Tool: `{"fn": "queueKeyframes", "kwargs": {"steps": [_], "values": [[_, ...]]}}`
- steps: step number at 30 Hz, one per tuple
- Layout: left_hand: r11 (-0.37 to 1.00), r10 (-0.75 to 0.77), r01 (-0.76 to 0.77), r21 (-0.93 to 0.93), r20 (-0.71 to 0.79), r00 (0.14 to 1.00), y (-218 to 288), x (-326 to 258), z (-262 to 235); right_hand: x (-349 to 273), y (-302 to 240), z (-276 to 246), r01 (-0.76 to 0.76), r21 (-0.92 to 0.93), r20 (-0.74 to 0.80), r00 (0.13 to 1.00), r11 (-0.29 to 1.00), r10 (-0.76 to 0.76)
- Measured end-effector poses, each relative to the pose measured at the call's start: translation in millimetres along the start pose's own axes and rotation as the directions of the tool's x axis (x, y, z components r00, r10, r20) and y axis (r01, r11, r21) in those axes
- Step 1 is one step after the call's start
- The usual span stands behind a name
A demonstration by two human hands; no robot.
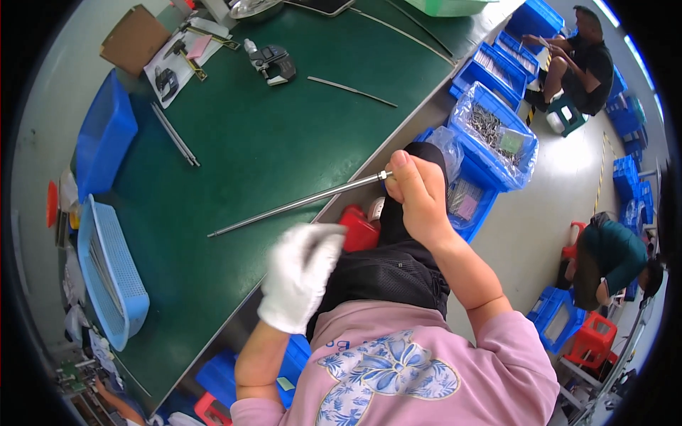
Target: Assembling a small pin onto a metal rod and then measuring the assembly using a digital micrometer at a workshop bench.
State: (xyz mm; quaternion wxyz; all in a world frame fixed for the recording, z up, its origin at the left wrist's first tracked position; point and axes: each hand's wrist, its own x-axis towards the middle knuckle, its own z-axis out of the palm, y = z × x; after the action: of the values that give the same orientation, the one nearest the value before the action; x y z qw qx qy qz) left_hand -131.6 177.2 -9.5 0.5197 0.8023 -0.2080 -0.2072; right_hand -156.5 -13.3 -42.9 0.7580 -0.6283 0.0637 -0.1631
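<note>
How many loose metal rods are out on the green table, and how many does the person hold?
Held in the right hand: 1 long metal rod
Thin rod lying alone on the green table: 1
Rods lying as a pair: 2
Total: 4

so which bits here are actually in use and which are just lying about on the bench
In use:
- long metal rod, its end pinched in the bare right hand
- white-gloved left hand, blurred, near the rod

Lying about:
- thin rods and another thin rod
- digital caliper
- light blue basket
- blue bin
</note>
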Motion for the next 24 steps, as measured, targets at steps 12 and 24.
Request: {"fn": "queueKeyframes", "kwargs": {"steps": [12,24], "values": [[0.687,0.138,-0.330,-0.647,-0.330,0.934,10,5,15,-19,-13,33,0.158,0.183,0.145,0.972,0.970,-0.185],[0.606,0.187,-0.384,-0.696,-0.344,0.920,-4,7,6,-18,-14,45,0.134,0.138,0.151,0.976,0.981,-0.154]]}}
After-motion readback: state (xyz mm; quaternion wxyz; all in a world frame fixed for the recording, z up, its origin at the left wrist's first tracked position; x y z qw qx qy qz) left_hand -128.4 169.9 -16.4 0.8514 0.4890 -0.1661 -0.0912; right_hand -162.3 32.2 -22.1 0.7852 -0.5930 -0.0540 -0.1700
